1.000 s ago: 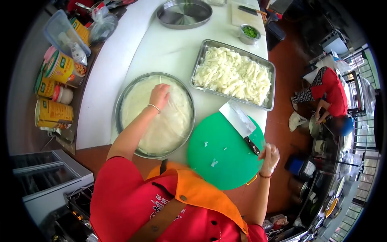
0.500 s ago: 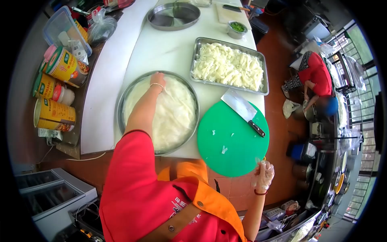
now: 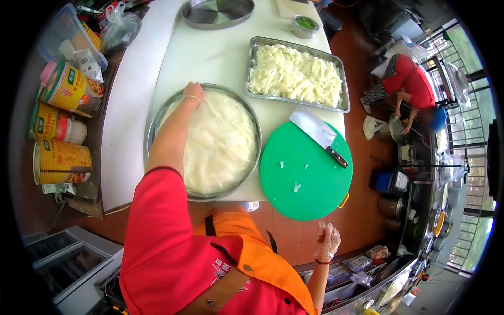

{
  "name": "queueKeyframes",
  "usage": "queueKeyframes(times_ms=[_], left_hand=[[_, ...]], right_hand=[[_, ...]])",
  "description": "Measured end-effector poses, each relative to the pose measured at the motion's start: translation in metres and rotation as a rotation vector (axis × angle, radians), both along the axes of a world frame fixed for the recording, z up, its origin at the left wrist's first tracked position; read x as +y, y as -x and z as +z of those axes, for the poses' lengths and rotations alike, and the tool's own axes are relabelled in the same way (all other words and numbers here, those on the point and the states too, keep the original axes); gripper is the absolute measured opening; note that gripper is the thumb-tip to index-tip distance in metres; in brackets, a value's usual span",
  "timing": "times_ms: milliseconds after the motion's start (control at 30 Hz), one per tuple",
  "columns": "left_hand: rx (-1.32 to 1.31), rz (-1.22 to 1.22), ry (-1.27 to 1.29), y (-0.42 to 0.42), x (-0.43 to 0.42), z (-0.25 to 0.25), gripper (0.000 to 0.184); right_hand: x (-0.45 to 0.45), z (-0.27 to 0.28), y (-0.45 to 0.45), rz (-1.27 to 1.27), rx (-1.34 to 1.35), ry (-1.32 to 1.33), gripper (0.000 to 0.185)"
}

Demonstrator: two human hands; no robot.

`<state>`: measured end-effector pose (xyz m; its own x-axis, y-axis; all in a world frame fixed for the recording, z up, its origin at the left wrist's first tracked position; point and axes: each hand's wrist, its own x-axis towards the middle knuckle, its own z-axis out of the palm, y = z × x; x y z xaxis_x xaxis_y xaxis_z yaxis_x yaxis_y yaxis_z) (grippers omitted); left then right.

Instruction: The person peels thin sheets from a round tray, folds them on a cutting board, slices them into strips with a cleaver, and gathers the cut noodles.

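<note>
My bare left hand [image 3: 193, 91] reaches across the round metal pan [image 3: 258, 149], closed at the far-left edge of a soft white noodle sheet [image 3: 218, 144]; its fingertips are hidden. More thin, translucent sheets lie in a wrinkled stack in the pan. My right hand [image 3: 328, 241], in a clear plastic glove, is held below the round green cutting board [image 3: 294, 152]. Its fingers are curled, with nothing visible in them. A cleaver [image 3: 317, 131] with a dark handle lies across the board's upper part, and small white scraps [image 3: 297, 187] are scattered below it.
A rectangular metal tray [image 3: 346, 100] of cut white strips stands beyond the board. Farther back are a bowl of chopped greens [image 3: 304, 25] and another round pan [image 3: 218, 18]. Yellow cans [image 3: 62, 161] line the left shelf. A person in red [image 3: 412, 84] bends over at the right.
My left hand has slid left along the pan's far edge. My right hand has moved slightly left and down, away from the cutting board. The view has shifted a little.
</note>
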<state>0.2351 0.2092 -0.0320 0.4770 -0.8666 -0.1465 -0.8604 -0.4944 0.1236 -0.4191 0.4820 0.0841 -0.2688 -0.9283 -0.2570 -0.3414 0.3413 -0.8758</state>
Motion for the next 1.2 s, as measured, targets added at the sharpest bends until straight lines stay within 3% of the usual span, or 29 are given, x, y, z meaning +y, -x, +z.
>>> queueKeyframes(times_ms=[133,200,300,400,467,533,567,633,700,767,833,867,933,1000,1033,1100,1133,1200], left_hand=[[-0.07,-0.191,0.053,0.003,0.014,0.012,0.022],[-0.151,-0.307,0.112,0.005,0.014,0.018,0.017],[-0.038,-0.383,0.16,0.003,0.015,0.019,0.013],[0.24,-0.261,0.2,0.022,0.033,0.043,0.009],[0.251,-0.369,0.352,0.031,0.05,0.033,0.008],[0.263,-0.451,0.442,0.044,0.071,0.031,0.008],[0.272,-0.486,0.453,0.053,0.084,0.036,0.007],[0.348,-0.543,0.467,0.072,0.111,0.05,0.008],[0.48,-0.583,0.48,0.089,0.135,0.065,0.009],[0.393,-0.696,0.517,0.101,0.155,0.053,0.013],[0.364,-0.707,0.547,0.111,0.172,0.051,0.017],[0.33,-0.69,0.559,0.115,0.179,0.052,0.018],[0.245,-0.578,0.461,0.106,0.191,0.049,0.022],[0.147,-0.369,0.247,0.075,0.199,0.042,0.029],[0.098,-0.342,0.275,0.064,0.204,0.044,0.027],[-0.027,-0.369,0.484,0.039,0.208,0.043,0.024],[-0.089,-0.389,0.587,0.029,0.21,0.042,0.022],[-0.031,-0.493,0.505,0.009,0.212,0.043,0.02]], right_hand=[[-0.037,0.012,-0.059,0.152,0.139,-0.05,0.014],[-0.056,0.037,-0.108,0.141,0.006,-0.183,0.012],[-0.066,0.027,-0.146,0.506,0.171,0.095,0.015],[-0.076,0.044,-0.196,0.48,0.012,-0.122,0.016],[-0.091,0.031,-0.221,0.637,-0.065,-0.11,0.025],[-0.11,0.02,-0.251,0.665,-0.278,-0.277,0.037],[-0.119,0.015,-0.27,0.6,-0.452,-0.45,0.044],[-0.141,0.001,-0.314,0.617,-0.699,-0.528,0.051],[-0.161,-0.036,-0.349,0.432,-0.961,-0.7,0.06],[-0.184,-0.066,-0.381,0.39,-0.99,-0.719,0.064],[-0.206,-0.145,-0.39,0.722,-0.377,-0.21,0.042],[-0.21,-0.109,-0.398,0.68,-0.228,-0.301,0.029],[-0.22,-0.173,-0.394,0.801,-0.062,-0.071,0.012],[-0.204,-0.174,-0.39,0.609,-0.171,0.163,0.005],[-0.196,-0.174,-0.388,0.524,-0.211,0.285,0.005],[-0.184,-0.132,-0.383,0.375,-0.679,-0.02,0.014],[-0.18,-0.128,-0.377,0.399,-0.631,0.041,0.014],[-0.17,-0.102,-0.374,0.287,-0.817,-0.015,0.014]])
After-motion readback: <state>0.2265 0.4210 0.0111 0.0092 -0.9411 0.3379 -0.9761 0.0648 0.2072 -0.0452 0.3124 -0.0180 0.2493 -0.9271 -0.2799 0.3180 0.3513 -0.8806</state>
